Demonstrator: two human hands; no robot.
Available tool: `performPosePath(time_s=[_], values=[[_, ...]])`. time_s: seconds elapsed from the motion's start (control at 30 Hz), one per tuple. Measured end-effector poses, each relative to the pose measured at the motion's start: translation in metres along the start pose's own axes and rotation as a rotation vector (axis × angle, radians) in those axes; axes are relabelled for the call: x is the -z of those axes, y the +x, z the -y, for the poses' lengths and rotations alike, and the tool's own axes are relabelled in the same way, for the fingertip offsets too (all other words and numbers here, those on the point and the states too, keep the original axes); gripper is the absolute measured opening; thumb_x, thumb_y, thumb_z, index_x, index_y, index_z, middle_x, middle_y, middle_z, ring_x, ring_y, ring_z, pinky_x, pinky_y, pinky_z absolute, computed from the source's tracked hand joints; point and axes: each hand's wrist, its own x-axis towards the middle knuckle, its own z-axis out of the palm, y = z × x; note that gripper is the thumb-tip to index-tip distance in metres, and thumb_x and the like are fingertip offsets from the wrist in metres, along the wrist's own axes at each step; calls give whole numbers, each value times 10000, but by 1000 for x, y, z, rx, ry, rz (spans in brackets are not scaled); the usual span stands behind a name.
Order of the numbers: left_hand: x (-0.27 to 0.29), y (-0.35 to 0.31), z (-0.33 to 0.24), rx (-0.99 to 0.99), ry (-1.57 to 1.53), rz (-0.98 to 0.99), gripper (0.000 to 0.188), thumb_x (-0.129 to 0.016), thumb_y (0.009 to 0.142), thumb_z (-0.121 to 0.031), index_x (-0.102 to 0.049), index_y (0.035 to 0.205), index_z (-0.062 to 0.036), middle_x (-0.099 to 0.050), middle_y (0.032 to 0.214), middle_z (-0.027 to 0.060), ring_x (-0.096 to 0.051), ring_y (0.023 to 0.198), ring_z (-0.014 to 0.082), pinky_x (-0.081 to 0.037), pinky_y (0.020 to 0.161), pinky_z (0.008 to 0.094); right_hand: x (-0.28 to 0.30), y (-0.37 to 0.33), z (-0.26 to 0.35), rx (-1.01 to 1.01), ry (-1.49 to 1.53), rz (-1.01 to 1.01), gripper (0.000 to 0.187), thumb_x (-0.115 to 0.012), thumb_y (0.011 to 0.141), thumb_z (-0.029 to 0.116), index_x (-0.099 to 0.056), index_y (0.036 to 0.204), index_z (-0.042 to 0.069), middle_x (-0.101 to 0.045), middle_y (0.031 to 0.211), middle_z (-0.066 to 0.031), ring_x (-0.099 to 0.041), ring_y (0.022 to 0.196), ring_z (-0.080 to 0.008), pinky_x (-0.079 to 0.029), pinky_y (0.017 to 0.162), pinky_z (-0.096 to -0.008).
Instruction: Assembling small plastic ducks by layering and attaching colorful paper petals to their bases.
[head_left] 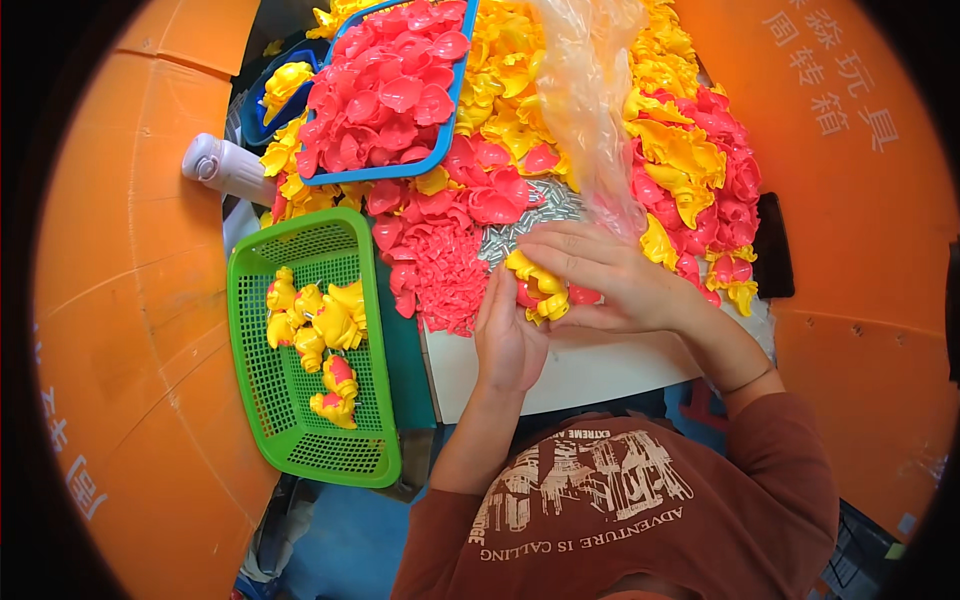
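Between my two hands is a yellow moulded plastic toy shell (541, 288), with some red showing at its inner side. My left hand (512, 340) supports it from the left, thumb and fingers close against its edge. From the right and above, my right hand (618, 275) closes over it; its fingertips are partly hidden. Just beyond lie silver metal pins (535, 212) in a heap. Left of them is a pile of small red plastic pieces (447, 278), with larger red petal-like shells (497, 197) behind.
A green basket (385, 400) at the left holds several yellow-and-red toys (337, 320). A blue tray (400, 170) of red shells stands at the back. Yellow shells (680, 165), a clear plastic bag (592, 110), a dark phone (774, 248) and a pale bottle (228, 165) lie around.
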Motion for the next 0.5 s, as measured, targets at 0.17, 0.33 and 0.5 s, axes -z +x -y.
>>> performPosePath(time_s=[0.17,0.33,0.5], values=[[-9,-6,0,-105,100,21,401,-269,1002,-302,-329,1299,-38,-447,1233,90,-467,1142,188,-401,960,346,-4,-7,7,74,-271,-145,582,-730,675,250,-544,1169,2,-560,1188,-133,-540,1026,-302,-437,879,-399],[-18,-15,-5,-157,206,46,440,-252,1003,-320,-287,1324,-22,-416,1253,107,-430,1172,183,-369,985,334,-7,-4,12,131,-312,-102,531,-726,668,221,-567,1138,30,-571,1178,-112,-552,1002,-279,-450,855,-388],[-20,-18,-5,-154,92,52,460,-338,988,-327,-275,1313,-8,-431,1221,114,-460,1133,184,-393,953,318,-9,-4,9,152,-290,-99,550,-734,652,226,-563,1142,43,-567,1187,-104,-551,1032,-288,-454,847,-394]])
